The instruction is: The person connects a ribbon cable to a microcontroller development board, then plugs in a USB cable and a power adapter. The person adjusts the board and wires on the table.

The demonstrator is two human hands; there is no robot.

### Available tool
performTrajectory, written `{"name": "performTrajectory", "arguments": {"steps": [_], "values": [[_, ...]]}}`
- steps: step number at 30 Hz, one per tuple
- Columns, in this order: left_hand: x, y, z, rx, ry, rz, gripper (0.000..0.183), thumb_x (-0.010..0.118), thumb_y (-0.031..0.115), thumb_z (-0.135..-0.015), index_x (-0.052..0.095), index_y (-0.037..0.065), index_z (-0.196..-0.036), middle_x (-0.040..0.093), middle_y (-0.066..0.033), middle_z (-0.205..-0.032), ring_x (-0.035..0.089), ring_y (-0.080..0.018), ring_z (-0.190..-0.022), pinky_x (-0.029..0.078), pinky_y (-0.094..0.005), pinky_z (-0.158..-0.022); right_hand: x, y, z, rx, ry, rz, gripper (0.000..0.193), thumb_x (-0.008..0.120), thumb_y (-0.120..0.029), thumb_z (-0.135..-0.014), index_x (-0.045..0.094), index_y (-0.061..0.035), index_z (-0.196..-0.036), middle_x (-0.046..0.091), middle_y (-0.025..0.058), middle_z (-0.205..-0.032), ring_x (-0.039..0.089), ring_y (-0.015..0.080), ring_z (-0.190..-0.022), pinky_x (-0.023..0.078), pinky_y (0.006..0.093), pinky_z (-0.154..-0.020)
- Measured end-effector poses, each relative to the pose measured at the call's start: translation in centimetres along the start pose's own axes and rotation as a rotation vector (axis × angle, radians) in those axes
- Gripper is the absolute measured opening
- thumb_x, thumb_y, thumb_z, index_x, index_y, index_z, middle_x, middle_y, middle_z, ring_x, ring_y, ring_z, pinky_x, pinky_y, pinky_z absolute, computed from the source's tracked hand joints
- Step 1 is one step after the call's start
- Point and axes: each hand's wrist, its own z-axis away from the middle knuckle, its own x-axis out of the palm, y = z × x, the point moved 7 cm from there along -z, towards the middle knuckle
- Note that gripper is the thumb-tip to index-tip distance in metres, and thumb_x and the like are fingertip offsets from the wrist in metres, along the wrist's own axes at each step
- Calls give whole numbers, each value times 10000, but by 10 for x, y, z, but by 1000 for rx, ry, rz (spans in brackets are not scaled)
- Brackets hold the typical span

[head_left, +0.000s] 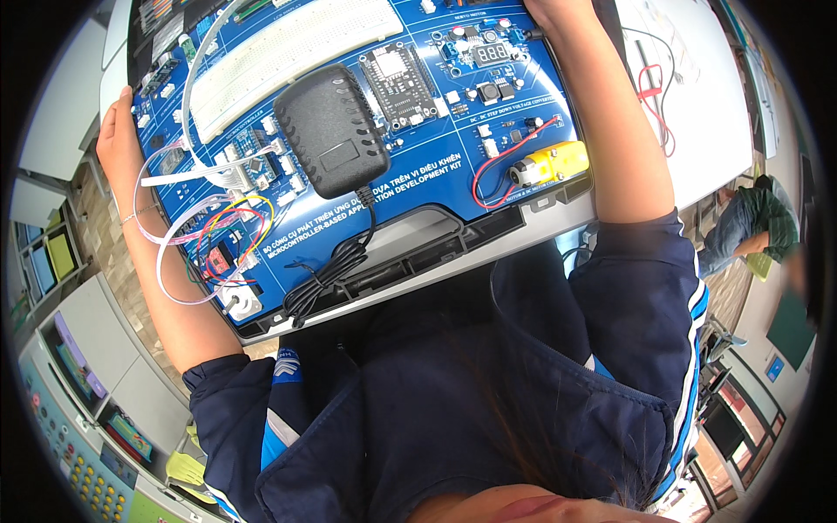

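A blue electronics development kit board in a dark case tilts in front of my chest. My left hand holds its left side, fingers against the edge. At the far right corner is my right hand, cut off by the picture's top, so its fingers are mostly hidden. A black power adapter lies on the board, its bundled cable hanging over the near edge. Also on the board are a white breadboard, a dark microcontroller module, a yellow gear motor and a small stepper motor.
Loose coloured wires loop over the board's left side. A white table at the right bears red and black leads. Cabinets stand at the left. Another person is at the far right.
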Motion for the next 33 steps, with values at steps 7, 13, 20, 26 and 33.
{"name": "performTrajectory", "arguments": {"steps": [7,13,20,26,33], "values": [[3,6,5,-8,19,9,287,703,299,-977,780,27,-1024,702,25,-877,586,-40,-785,433,-178,-743,1,-1,1,1,-16,-21,145,669,-210,-1000,651,-69,-972,576,-51,-728,456,40,-605,345,192,-560],[2,4,2,19,6,11,294,705,311,-976,781,31,-1018,702,26,-871,586,-42,-781,431,-178,-740,2,-2,2,0,-18,-18,147,667,-207,-1001,647,-66,-965,572,-47,-733,458,46,-615,352,194,-572],[3,5,4,-6,9,44,282,717,306,-969,777,31,-990,701,25,-855,586,-42,-768,429,-176,-731,0,-1,0,-1,-22,3,148,673,-202,-992,647,-65,-940,566,-47,-726,453,48,-615,348,198,-571],[2,6,4,-1,14,14,275,715,301,-970,777,34,-987,701,27,-857,588,-39,-768,432,-177,-728,1,-2,2,-5,-24,3,142,670,-195,-991,652,-65,-935,562,-49,-722,450,48,-614,345,198,-572],[2,3,2,17,4,21,277,709,300,-974,777,34,-1015,701,25,-866,588,-37,-773,432,-177,-731,0,-1,2,-2,-26,4,142,669,-193,-989,654,-62,-936,558,-48,-722,447,50,-617,343,199,-574]]}}
